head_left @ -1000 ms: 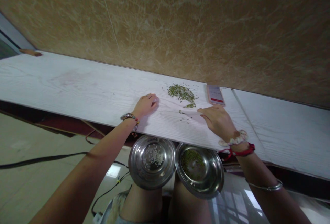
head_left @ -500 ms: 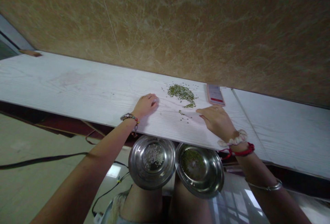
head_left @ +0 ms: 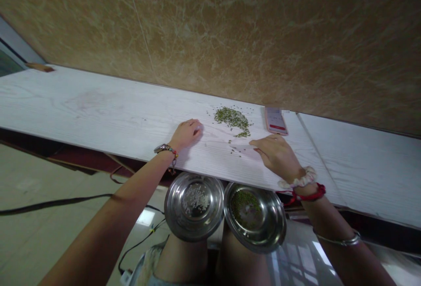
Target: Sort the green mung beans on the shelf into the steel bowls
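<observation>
My left hand (head_left: 187, 133) rests on the white wood-grain tabletop (head_left: 118, 106) with its fingers curled in; whatever they may enclose is hidden. To its right lies a loose pile of small green beans (head_left: 232, 117), with pale rice-like grains among them. My right hand (head_left: 274, 152) is low over the tabletop, fingers stretched toward the left and thumb a little apart beneath them; I see nothing held. Several stray beans (head_left: 233, 151) are scattered just left of its fingertips. Below the table edge, a steel bowl (head_left: 171, 209) contains white grains, and another steel bowl (head_left: 274, 220) contains green beans.
A phone (head_left: 275, 120) with a lit screen lies beyond my right hand, close to the marbled wall (head_left: 210, 36). Both bowls are over my legs (head_left: 186, 259), rims close together. Dark cables (head_left: 138, 242) hang at the lower left. A brown piece (head_left: 39, 67) sits at the far left corner.
My right hand has shifted slightly left, and its fingertips are a little lower and nearer the stray beans. My left hand, the pile and the bowls stay in place.
</observation>
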A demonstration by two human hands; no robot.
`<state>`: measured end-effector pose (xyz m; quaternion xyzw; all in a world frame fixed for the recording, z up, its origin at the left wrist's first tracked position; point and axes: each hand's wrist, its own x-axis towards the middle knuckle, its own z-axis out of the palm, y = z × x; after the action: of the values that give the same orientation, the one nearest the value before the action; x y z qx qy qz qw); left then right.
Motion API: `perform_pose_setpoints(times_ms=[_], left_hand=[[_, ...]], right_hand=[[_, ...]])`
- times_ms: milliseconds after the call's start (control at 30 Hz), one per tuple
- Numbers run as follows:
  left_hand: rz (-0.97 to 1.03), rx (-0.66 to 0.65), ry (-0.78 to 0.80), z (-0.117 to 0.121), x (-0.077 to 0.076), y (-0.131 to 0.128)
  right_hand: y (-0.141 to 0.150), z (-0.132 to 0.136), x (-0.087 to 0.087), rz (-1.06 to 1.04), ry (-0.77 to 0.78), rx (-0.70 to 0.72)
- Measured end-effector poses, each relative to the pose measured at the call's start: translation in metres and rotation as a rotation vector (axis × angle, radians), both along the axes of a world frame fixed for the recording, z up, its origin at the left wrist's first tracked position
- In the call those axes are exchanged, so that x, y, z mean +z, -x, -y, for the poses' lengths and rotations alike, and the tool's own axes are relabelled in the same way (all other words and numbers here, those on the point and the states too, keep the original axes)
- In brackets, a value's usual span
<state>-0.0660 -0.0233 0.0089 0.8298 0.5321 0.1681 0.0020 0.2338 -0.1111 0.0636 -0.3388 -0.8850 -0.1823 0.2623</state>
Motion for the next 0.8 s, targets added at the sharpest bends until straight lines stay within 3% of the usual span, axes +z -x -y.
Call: perform_pose_setpoints(times_ms=[300, 633, 800], left_hand=[[0.016, 0.003, -0.004, -0.0005, -0.0011, 0.0008], [0.006, 0.004, 0.011, 0.0004, 0.0007, -0.0005], [0.002, 0.015, 0.011, 0.0008, 0.0004, -0.0011]], right_hand=[[-0.0086, 0.002, 0.0003, -0.021, 0.079, -0.057], [-0.0103, 0.008, -0.0017, -0.048, 0.086, 0.042], [-0.0048, -0.0008, -0.0029, -0.087, 0.18, 0.013]])
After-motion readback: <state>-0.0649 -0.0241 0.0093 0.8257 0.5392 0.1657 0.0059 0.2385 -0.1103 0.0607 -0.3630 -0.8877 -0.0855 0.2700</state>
